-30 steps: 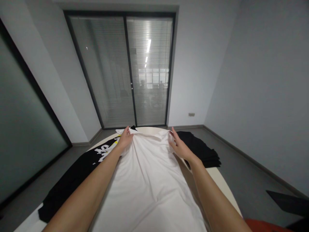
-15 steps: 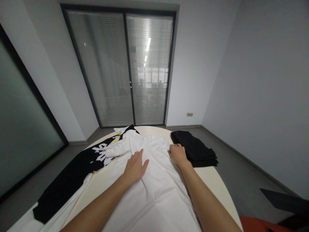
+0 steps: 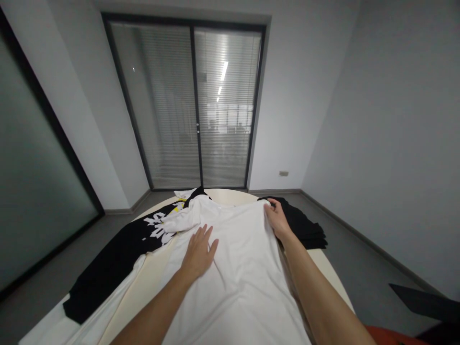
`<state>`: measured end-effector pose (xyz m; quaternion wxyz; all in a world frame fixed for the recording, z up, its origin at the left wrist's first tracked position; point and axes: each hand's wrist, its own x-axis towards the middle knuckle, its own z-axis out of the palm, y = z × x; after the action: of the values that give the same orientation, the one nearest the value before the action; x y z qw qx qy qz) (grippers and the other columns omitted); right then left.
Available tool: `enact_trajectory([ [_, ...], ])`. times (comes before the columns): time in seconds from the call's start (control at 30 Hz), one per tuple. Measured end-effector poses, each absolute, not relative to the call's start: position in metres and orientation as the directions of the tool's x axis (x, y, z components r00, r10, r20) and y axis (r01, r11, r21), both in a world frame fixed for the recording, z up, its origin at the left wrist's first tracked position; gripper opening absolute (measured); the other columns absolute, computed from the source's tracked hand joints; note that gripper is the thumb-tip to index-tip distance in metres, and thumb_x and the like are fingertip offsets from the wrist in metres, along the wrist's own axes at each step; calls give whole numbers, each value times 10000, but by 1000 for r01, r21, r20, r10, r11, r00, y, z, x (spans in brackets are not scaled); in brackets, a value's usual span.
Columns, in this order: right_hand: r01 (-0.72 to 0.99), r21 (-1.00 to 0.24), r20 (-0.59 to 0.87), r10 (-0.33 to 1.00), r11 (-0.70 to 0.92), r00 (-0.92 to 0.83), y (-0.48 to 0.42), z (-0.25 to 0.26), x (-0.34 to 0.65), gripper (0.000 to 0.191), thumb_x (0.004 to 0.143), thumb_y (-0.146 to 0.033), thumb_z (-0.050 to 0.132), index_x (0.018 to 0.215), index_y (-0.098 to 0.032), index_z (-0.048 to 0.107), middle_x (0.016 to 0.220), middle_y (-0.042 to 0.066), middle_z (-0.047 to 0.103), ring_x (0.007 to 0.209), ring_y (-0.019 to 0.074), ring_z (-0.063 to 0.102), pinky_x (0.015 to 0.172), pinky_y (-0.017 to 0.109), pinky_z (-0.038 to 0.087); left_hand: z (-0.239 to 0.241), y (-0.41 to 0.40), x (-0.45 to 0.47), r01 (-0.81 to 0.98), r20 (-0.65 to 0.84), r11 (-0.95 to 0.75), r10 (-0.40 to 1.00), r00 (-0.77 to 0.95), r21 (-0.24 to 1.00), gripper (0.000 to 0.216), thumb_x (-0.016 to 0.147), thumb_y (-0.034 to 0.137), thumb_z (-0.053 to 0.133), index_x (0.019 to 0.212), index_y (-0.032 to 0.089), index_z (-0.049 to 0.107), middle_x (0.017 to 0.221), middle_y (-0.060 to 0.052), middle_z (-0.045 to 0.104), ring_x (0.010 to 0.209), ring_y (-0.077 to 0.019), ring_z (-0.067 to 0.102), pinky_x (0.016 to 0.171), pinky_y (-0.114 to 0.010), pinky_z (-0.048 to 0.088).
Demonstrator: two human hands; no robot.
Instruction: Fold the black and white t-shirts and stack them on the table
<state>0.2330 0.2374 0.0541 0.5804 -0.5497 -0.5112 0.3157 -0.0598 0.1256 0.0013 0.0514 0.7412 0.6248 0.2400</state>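
Observation:
A white shirt (image 3: 237, 268) lies spread along the cream table (image 3: 151, 278) in front of me. My left hand (image 3: 199, 251) rests flat on its left middle, fingers stretched out. My right hand (image 3: 276, 218) pinches the shirt's far right corner, lifting the edge slightly. The shirt's left sleeve lies folded over near the far end.
A black garment with white and yellow print (image 3: 118, 258) stretches along the table's left side. A folded stack of black clothes (image 3: 305, 227) sits at the far right, just beyond my right hand. Glass doors with blinds (image 3: 194, 110) stand behind. Something orange (image 3: 391, 335) shows at the bottom right.
My left hand left the collar and came down flat on the shirt's middle. My right hand closed on the right edge and moved it outward and away. The left sleeve got folded over.

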Motion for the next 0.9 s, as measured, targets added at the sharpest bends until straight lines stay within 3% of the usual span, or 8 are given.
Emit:
enact_trajectory([
  [0.1,-12,-979,197,955,204,222,240,59,231,727,700,-318,694,1376,-236,441,1130,81,672,961,210,676,814,312,565,-2,128,-62,900,325,-215,942,88,380,557,1018,447,342,1472,144,452,1574,-138,373,1473,-302,301,1198,-505,247],
  [0.23,51,-947,318,908,316,272,245,62,238,748,585,-176,694,1319,-214,551,1391,110,569,1221,244,583,1026,362,482,-4,128,-67,914,342,-182,938,52,361,539,1025,430,342,1454,134,479,1556,-154,399,1459,-315,327,1186,-520,263],
  [0.37,373,-869,451,832,325,324,248,58,259,646,620,-95,567,1259,-160,634,1297,118,647,1225,261,579,1084,411,424,-5,125,-76,936,344,-172,937,59,309,518,1029,447,339,1450,187,492,1554,-139,408,1449,-320,345,1170,-556,267],
  [0.53,745,-612,507,855,267,111,245,56,269,553,607,17,496,1079,-149,731,1180,116,707,1156,253,620,1061,371,433,-7,123,-92,962,328,-153,942,73,227,537,1022,479,346,1460,201,486,1562,-151,390,1442,-327,353,1165,-566,255],
  [0.67,800,-487,489,868,350,-81,240,59,261,589,609,72,478,1099,-149,719,1181,110,707,1157,228,623,1059,326,428,-6,126,-104,964,315,-189,941,124,186,543,1011,505,366,1464,227,479,1574,-142,372,1441,-324,355,1159,-565,263],
  [0.8,798,-395,446,855,454,-266,235,60,258,614,611,110,447,1094,-164,709,1190,97,690,1154,204,614,1049,295,418,14,117,-91,967,348,-210,926,149,143,494,986,400,442,1398,146,540,1526,-183,431,1407,-333,396,1156,-547,290],
  [0.9,780,-328,427,820,532,-380,234,65,261,570,634,97,447,1064,-170,708,1170,89,680,1151,200,601,1043,295,408,40,87,-57,892,351,-414,874,335,179,422,977,298,431,1357,182,574,1453,-134,529,1336,-280,483,1151,-476,336],
])
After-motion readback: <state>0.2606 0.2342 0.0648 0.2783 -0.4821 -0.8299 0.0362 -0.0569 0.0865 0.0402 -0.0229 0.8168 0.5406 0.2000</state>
